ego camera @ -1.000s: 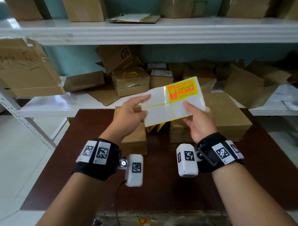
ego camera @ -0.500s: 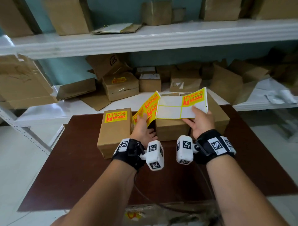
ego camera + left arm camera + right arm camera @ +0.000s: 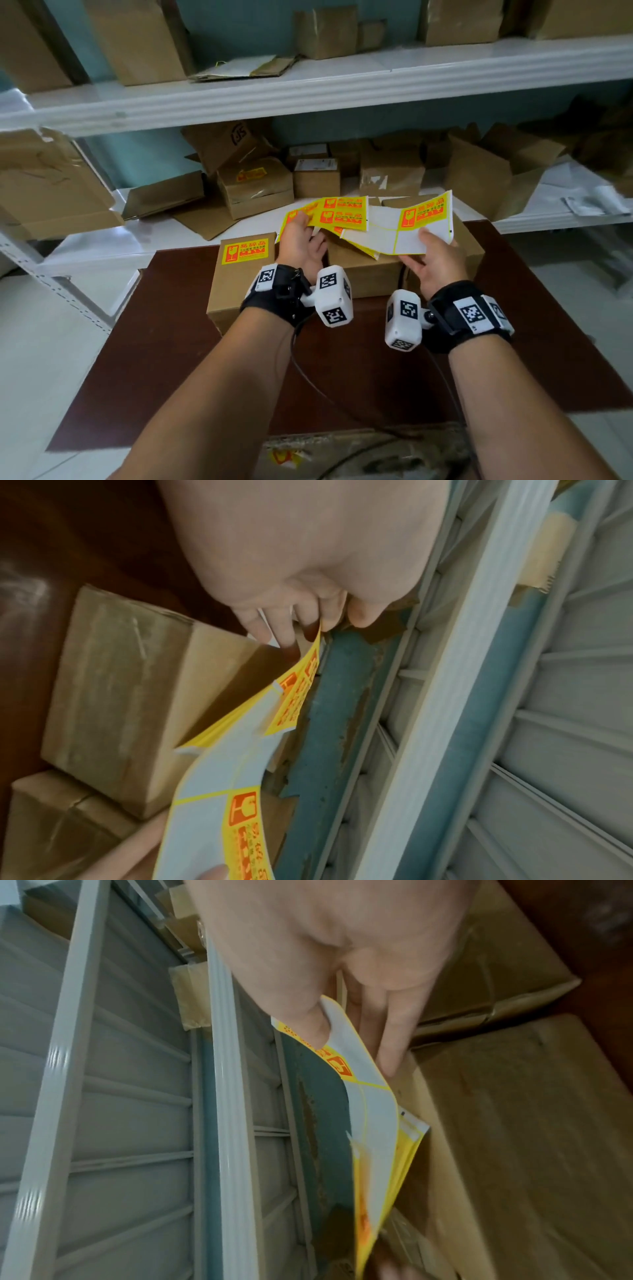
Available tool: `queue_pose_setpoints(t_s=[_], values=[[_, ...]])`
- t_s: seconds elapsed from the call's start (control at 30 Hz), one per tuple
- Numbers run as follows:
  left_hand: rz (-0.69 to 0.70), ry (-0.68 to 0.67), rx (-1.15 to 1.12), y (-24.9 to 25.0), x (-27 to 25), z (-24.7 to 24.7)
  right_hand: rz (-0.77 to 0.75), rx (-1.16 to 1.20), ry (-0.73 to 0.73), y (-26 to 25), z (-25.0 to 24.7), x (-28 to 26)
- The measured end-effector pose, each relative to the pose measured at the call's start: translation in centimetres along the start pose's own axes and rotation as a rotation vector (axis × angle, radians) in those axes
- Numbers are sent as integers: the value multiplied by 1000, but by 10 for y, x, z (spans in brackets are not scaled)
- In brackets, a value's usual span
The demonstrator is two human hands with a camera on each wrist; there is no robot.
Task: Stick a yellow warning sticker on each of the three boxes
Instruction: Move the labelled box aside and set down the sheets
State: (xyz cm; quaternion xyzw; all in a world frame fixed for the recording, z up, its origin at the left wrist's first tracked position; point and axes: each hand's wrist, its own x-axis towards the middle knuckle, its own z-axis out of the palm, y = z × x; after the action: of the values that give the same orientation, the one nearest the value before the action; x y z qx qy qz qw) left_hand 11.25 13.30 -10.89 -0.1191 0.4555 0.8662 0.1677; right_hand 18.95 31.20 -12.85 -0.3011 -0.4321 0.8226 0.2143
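Three cardboard boxes stand on the brown table. The left box carries a yellow warning sticker on its top. The middle box and the right box lie partly hidden behind a folded strip of sticker sheets. My left hand pinches the yellow sheet at its left end, seen again as the yellow sheet. My right hand pinches the mostly peeled white sheet, which keeps one yellow sticker; its edge shows as the white sheet.
White metal shelves behind the table hold several cardboard boxes, one with a yellow sticker. A cable trails over the table's near part. A torn carton sits at the front edge. Pale floor lies on both sides.
The folded strip has opened out: my left hand drew the yellow sheets left and lower, my right hand kept the white sheet. The stickered left box has come into view.
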Motion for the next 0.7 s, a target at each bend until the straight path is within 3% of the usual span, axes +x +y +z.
queue_pose_setpoints(t_s=[0.23, 0.43, 0.53, 0.7], values=[[199, -161, -91, 63, -7, -10, -29, -128, -96, 2, 9, -13], [339, 13, -115, 140, 0, -90, 23, -71, -236, 14, 36, -28], [287, 101, -45, 152, 8, -142, 30, -58, -282, 22, 46, -30], [79, 252, 128, 121, 37, -229, 5, -74, -284, 28, 53, -30]])
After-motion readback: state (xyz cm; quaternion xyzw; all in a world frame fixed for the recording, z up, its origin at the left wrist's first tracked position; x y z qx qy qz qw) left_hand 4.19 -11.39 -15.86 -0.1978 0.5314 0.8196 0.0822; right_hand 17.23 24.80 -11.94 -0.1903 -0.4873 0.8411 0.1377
